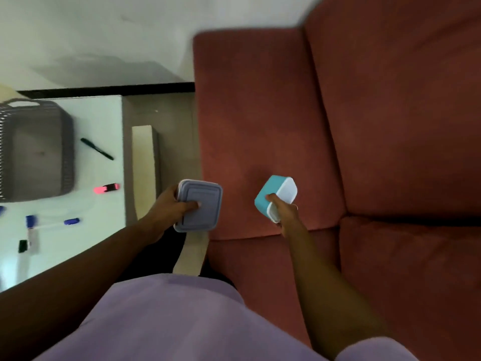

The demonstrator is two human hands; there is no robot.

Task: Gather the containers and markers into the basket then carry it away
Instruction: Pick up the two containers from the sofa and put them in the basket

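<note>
My left hand (173,205) grips a square container with a grey-blue lid (201,208), held in the air between the table and the sofa. My right hand (282,211) holds a white container with a teal lid (272,196), tilted on its side above the sofa's armrest. A dark woven basket (62,142) stands at the left on the white table (104,115). Markers lie on the table beside it: a black one (96,149), a pink highlighter (106,188), a blue-capped one (71,221) and several more at the left edge.
A red sofa (364,126) fills the right half of the view. A pale wooden chair part (143,162) sits between the table and the sofa. A white wall with a black skirting strip (104,89) runs behind the table.
</note>
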